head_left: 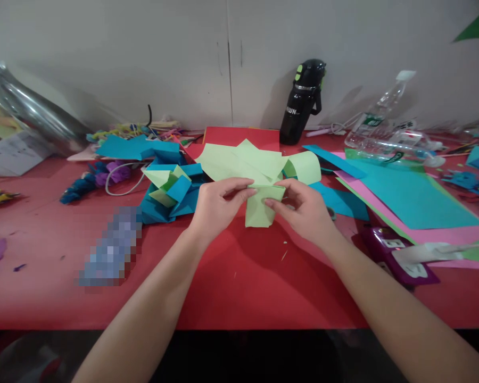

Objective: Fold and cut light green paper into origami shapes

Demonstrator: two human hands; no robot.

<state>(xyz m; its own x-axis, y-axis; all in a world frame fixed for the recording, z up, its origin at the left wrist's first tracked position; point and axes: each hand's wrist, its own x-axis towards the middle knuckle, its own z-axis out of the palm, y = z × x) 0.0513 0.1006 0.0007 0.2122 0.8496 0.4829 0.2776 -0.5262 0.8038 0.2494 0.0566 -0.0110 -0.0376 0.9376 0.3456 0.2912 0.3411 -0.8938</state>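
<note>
Both my hands meet over a small folded piece of light green paper [259,210] above the red table [239,282]. My left hand [217,205] pinches its upper left edge with thumb and fingers closed on it. My right hand [303,207] grips the upper right corner, fingers curled against the fold. Just behind the piece lie several loose light green sheets [239,162], one curling up at the right.
Folded blue and green paper shapes [170,191] sit left of my hands. Teal [407,194] and pink sheets lie at the right, with a purple packet [399,258] nearer me. A black bottle [303,101] and a tipped clear plastic bottle [383,133] stand by the wall.
</note>
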